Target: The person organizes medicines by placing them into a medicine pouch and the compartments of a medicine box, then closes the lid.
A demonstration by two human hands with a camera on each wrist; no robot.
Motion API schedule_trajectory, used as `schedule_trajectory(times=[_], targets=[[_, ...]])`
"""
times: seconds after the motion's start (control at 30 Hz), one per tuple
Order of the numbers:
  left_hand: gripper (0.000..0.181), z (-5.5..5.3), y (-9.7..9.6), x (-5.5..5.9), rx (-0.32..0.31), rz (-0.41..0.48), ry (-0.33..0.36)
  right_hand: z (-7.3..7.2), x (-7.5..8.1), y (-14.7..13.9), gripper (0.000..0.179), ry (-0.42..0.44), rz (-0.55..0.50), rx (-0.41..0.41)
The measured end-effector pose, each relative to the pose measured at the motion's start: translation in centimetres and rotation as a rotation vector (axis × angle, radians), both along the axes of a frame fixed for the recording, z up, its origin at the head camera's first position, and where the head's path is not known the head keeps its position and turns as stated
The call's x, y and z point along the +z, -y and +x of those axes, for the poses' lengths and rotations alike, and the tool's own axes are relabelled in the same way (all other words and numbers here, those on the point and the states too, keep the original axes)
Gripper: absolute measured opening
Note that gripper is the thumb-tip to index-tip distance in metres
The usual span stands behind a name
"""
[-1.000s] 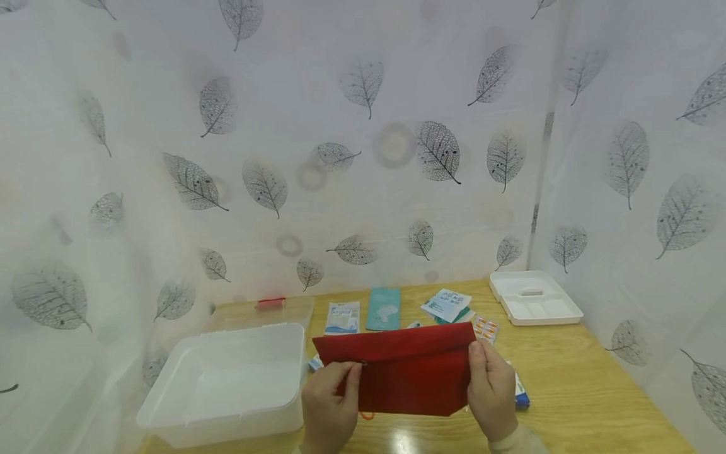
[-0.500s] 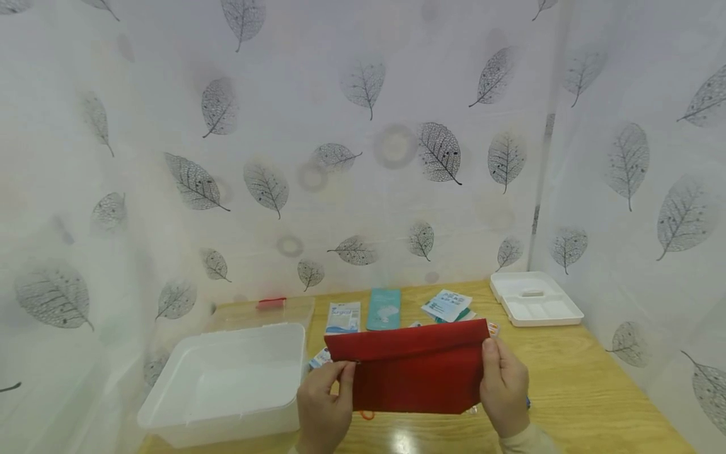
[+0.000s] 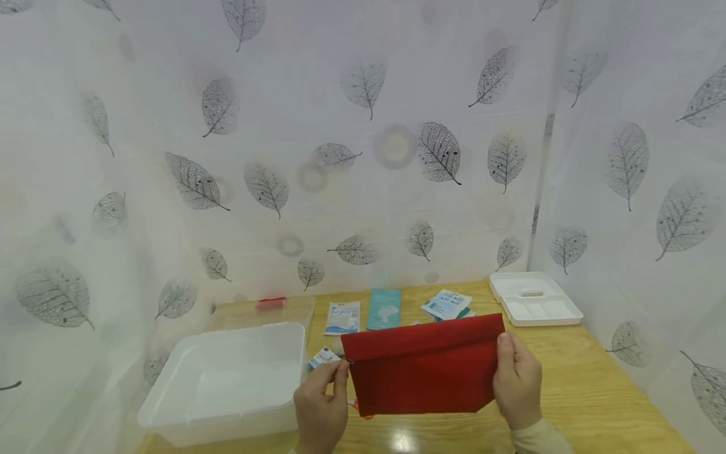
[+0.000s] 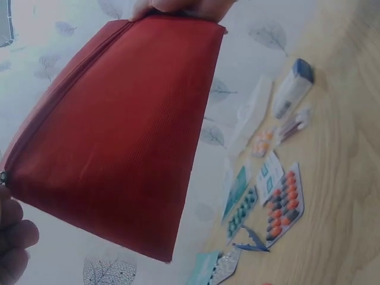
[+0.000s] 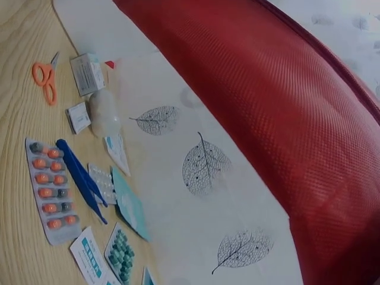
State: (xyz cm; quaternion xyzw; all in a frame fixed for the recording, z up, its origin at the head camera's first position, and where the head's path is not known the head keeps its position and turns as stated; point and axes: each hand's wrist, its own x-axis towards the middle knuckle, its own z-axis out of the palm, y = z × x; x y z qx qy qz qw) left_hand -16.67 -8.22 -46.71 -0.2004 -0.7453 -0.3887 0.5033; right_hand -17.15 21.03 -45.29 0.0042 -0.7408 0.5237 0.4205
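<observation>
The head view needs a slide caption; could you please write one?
Left hand pinching the zip pull of a red pouch, right hand gripping its opposite end, above a wooden table.

The person's left hand pinches, the tips of its thumb and bent forefinger brought together at the top of the hand. Just below that pinch, the left wrist view shows the other fingers curled inward. The right hand grips well apart to the right and slightly higher, its right thumb pointing up along the near side of the grip, the fingertips hidden behind. Below this right grip, the wrist meets a pale sleeve that slants down and outward.
</observation>
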Motion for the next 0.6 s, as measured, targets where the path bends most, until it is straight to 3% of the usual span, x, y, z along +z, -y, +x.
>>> schedule_trajectory(times=[0.17,0.23,0.3,0.37,0.47,0.53,0.6], targets=[[0.015,-0.2,-0.1,-0.6,-0.014,0.033,0.032,-0.3,-0.3,-0.3,0.033,0.050,-0.042,-0.015],[0.016,-0.2,-0.2,-0.9,-0.064,0.078,0.113,-0.4,-0.5,-0.3,0.034,0.084,-0.081,0.014],[0.010,-0.1,-0.4,-1.0,-0.177,0.175,0.270,-0.4,-0.7,-0.2,0.034,0.121,-0.124,0.046],[0.007,-0.1,-0.5,-1.1,-0.310,0.312,0.481,-0.5,-1.0,-0.1,0.033,0.161,-0.160,0.072],[0.029,-0.2,-0.6,-1.2,-0.461,0.506,0.793,-0.7,-1.6,0.0,0.031,0.201,-0.168,0.087],[0.042,-0.4,-0.6,-1.2,-0.493,0.557,0.925,-0.9,-1.9,0.1,0.032,0.217,-0.166,0.112],[0.048,-0.6,-0.6,-1.3,-0.504,0.577,1.001,-1.1,-2.3,0.4,0.034,0.226,-0.165,0.143]])
